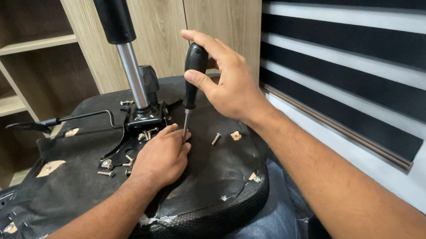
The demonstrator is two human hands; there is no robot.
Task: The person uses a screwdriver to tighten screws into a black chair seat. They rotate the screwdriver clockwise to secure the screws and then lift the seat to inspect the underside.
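We hold the screwdriver [191, 83] in our right hand [227, 85], closed round its handle; our left hand [160, 158], curled, steadies its tip on the upturned seat [207, 189]. Several screws [106, 168] lie loose.

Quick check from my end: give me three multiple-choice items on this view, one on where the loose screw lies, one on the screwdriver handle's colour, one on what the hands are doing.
1. The loose screw lies:
A. on the shelf
B. on the seat underside, right of the screwdriver tip
C. on the floor

2. The screwdriver handle is:
A. black
B. red
C. yellow

3. The right hand:
A. rests flat and empty
B. grips the screwdriver handle
C. holds the metal post

Answers: 1 B, it sits on the black fabric; 2 A, the handle is plainly black; 3 B, the fingers wrap the handle while the left hand steadies the tip.
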